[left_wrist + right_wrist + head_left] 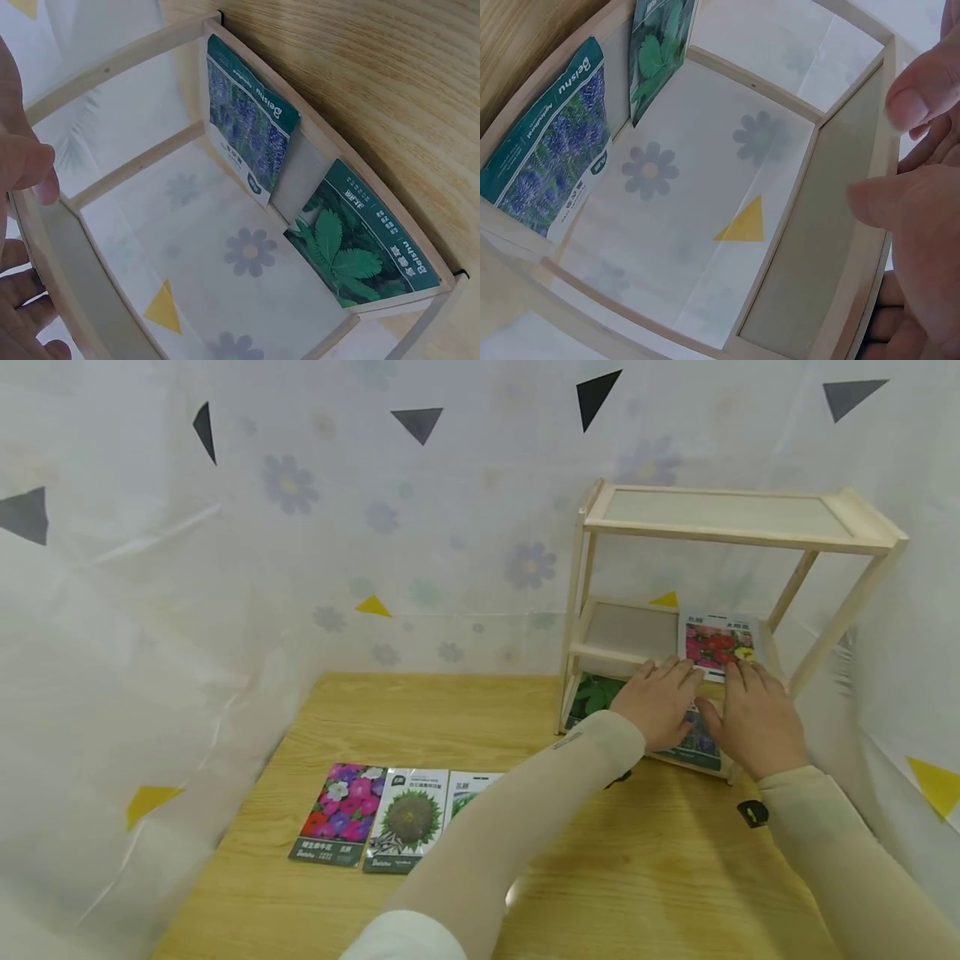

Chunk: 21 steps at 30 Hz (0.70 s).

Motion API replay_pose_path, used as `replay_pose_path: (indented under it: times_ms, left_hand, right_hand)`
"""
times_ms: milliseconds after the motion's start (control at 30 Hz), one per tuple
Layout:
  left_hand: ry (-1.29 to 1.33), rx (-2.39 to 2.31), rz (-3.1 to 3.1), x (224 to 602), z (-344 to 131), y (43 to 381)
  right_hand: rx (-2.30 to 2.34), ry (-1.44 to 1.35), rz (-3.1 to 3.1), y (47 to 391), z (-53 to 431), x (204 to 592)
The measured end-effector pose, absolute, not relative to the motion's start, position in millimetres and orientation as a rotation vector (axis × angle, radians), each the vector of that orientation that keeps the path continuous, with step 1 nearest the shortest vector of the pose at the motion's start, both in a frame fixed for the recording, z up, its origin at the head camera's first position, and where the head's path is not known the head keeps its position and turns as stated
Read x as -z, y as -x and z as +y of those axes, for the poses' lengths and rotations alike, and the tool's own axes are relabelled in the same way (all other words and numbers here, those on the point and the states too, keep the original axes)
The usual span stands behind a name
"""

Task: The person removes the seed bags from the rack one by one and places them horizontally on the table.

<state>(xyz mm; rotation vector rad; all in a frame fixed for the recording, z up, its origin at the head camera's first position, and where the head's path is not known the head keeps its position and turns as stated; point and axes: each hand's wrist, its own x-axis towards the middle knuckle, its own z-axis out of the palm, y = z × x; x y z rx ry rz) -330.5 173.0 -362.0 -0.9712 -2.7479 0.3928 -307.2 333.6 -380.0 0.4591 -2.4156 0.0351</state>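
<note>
A seed packet with red flowers (705, 646) lies face up on the right part of the middle shelf of a small wooden rack (750, 537). Both hands reach to its near edge: the left hand (658, 706) with its fingers extended at the lower left corner, the right hand (763, 727) with its fingers laid at the lower right. In the wrist views the thumbs hang at the shelf's front edge, while the packet is hidden. Below, on the bottom shelf, stand a green-leaf packet (352, 247) and a purple-flower packet (562, 142).
On the wooden table (420, 710), left of the rack, lie a petunia-like flower packet (341, 814), a sunflower packet (408, 818) and a third packet (468, 785) partly covered by the left arm. White flower-printed sheeting (465, 527) encloses the back and sides.
</note>
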Motion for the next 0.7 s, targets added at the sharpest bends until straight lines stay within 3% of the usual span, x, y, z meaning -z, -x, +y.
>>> replay_pose_path:
  times_ms: [700]
  left_hand:
    - [1.001,-0.088,-2.584,367.8,150.9,325.5]
  right_hand:
    - [-0.126,-0.511,-2.241,302.6,322.7,380.3]
